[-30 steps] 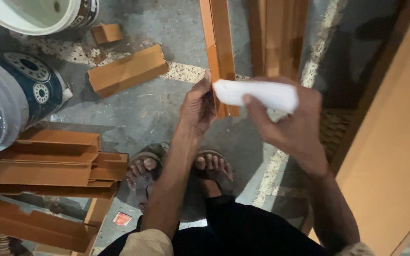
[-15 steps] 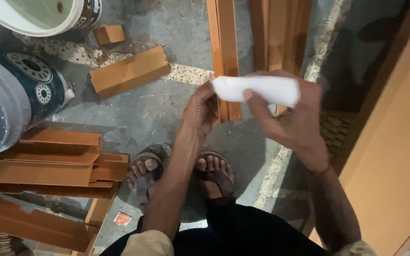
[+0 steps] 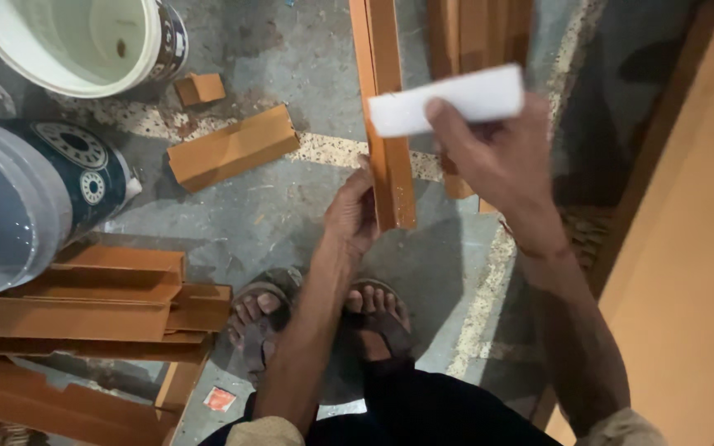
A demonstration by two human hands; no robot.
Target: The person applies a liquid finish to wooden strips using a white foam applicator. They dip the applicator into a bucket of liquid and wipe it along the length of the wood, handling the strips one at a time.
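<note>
My right hand (image 3: pixel 502 157) grips a white rectangular block (image 3: pixel 448 99), held level just above and to the right of a long orange-brown wooden strip (image 3: pixel 386 116). That strip runs from the top of the view down to its lower end near the middle. My left hand (image 3: pixel 353 216) rests against the left side of the strip's lower end, fingers curled at its edge. My two sandalled feet (image 3: pixel 316 318) stand on the grey concrete floor below.
A white bucket (image 3: pixel 76 41) stands at top left and a larger lidded bucket (image 3: pixel 18 206) at the left edge. Short wood offcuts (image 3: pixel 229 149) lie on the floor. Stacked orange-brown wood pieces (image 3: pixel 92 301) fill the lower left. More strips (image 3: pixel 477 37) stand behind; a large board (image 3: pixel 687 248) is on the right.
My right hand has lifted the white block up and to the right, off my left hand. My left hand stayed by the strip's lower end.
</note>
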